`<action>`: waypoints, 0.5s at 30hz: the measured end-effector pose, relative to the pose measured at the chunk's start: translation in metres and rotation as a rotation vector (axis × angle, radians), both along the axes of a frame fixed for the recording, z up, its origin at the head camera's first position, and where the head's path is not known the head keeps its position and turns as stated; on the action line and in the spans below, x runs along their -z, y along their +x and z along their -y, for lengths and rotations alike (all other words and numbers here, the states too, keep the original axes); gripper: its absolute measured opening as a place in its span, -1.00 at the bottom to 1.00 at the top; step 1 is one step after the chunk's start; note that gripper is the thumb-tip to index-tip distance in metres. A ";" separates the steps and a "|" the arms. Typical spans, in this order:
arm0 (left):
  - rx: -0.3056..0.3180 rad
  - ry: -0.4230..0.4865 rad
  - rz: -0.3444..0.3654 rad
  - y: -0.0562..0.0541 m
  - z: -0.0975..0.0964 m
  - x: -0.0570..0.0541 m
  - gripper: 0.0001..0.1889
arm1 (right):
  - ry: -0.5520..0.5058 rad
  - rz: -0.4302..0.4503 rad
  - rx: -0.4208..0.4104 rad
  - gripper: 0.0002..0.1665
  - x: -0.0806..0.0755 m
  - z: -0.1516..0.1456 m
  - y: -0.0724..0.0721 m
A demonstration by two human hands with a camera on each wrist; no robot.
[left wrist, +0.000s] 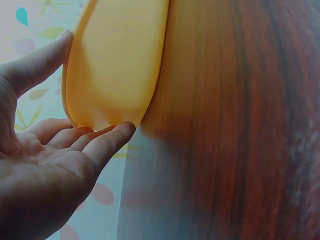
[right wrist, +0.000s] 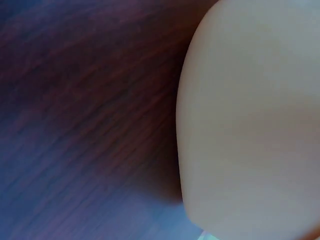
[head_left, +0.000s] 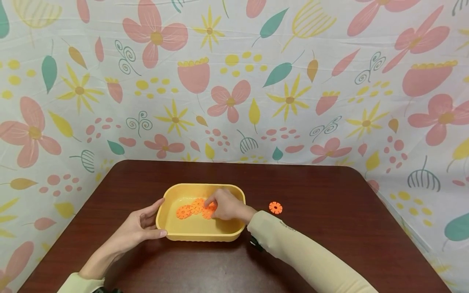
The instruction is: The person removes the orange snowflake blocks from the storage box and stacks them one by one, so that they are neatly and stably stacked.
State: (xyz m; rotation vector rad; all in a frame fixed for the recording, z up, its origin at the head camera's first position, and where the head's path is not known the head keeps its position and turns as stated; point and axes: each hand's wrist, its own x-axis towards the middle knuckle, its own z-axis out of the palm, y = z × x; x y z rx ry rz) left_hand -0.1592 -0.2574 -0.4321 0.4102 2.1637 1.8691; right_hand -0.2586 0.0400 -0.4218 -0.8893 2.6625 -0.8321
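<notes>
A yellow plastic tray (head_left: 203, 237) stands on the table, with several orange notched discs (head_left: 183, 211) lying in it, some overlapping. My left hand (head_left: 137, 228) grips the tray's left end, thumb at the near corner and fingers at the far one. In the left wrist view that hand (left wrist: 55, 150) spans the end of the tray (left wrist: 117, 60). My right hand (head_left: 228, 205) reaches down into the tray's right half, its bent fingers among the discs. Whether it pinches one is unclear. The right wrist view shows only the tray's outer wall (right wrist: 250, 125) beside the table.
One orange notched disc (head_left: 275, 208) lies on the dark brown table (head_left: 329, 228) to the right of the tray. A flower-printed cloth (head_left: 234, 134) hangs behind the table. The right sleeve (head_left: 293, 244) crosses the table's right front.
</notes>
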 end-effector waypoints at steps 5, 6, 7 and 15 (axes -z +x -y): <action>-0.005 -0.001 0.008 0.000 0.001 0.000 0.03 | -0.015 0.011 -0.053 -0.61 0.001 0.004 0.005; -0.005 0.001 0.010 0.000 0.001 0.000 0.03 | -0.019 0.017 -0.062 -0.62 0.001 0.005 0.006; -0.004 0.003 0.011 0.000 0.001 0.000 0.03 | -0.021 0.020 -0.070 -0.62 0.002 0.005 0.007; -0.006 -0.003 0.005 -0.001 0.001 -0.001 0.03 | -0.044 0.057 -0.091 -0.57 0.000 0.006 0.008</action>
